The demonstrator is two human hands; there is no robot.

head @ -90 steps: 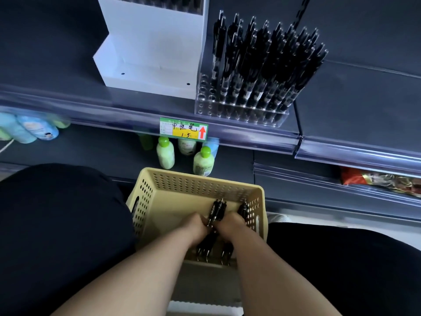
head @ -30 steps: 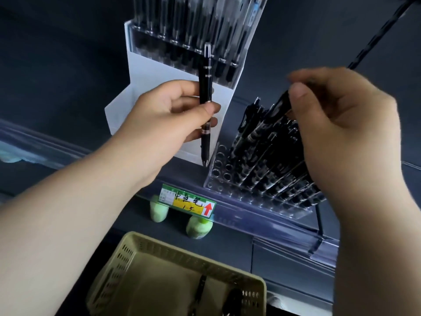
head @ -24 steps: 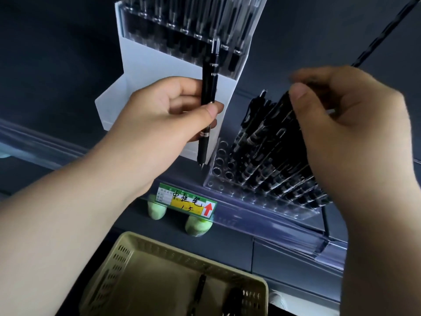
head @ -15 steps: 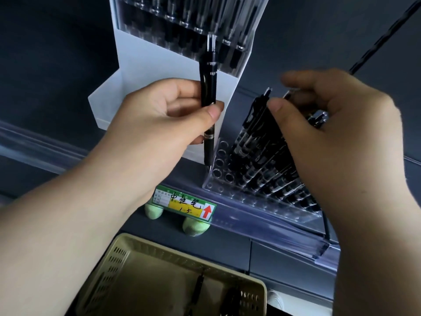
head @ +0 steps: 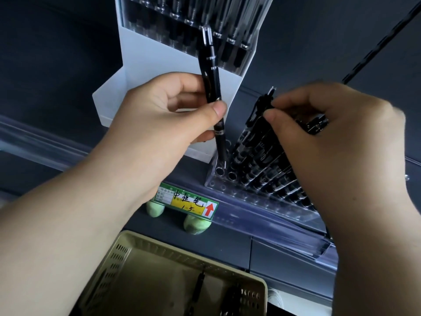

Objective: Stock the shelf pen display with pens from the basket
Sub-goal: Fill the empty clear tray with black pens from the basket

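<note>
The person's left hand (head: 164,124) grips a black pen (head: 210,71) between the thumb and the curled fingers. The pen stands nearly upright, with its clear push-button end up in front of a white display box (head: 159,71) and its tip down. The tip sits at one of the open holes in the left end of the clear acrylic pen display (head: 216,179), which stands on the shelf just right of the white box. Whether the tip has entered the hole cannot be told.

The rest of the display is packed with black pens (head: 262,160) that lean back to the right in rows. The right hand (head: 337,137) is curled over them. Its thumb and forefinger pinch the top of a racked pen (head: 262,108) in the leftmost filled row. More pen ends (head: 316,126) show under the palm, but it is unclear whether the hand holds them or they stand in the rack.

The white box holds a row of clear-barrelled pens (head: 205,19) along its top. On the shelf's clear front rail (head: 34,137), below the display, is a green and yellow price tag (head: 189,202) with a red arrow. Two pale green bottle caps (head: 197,224) show on the shelf beneath it.

At the bottom of the view is the perforated yellow basket (head: 136,238), with a few loose pens (head: 198,286) lying inside towards its right side.
</note>
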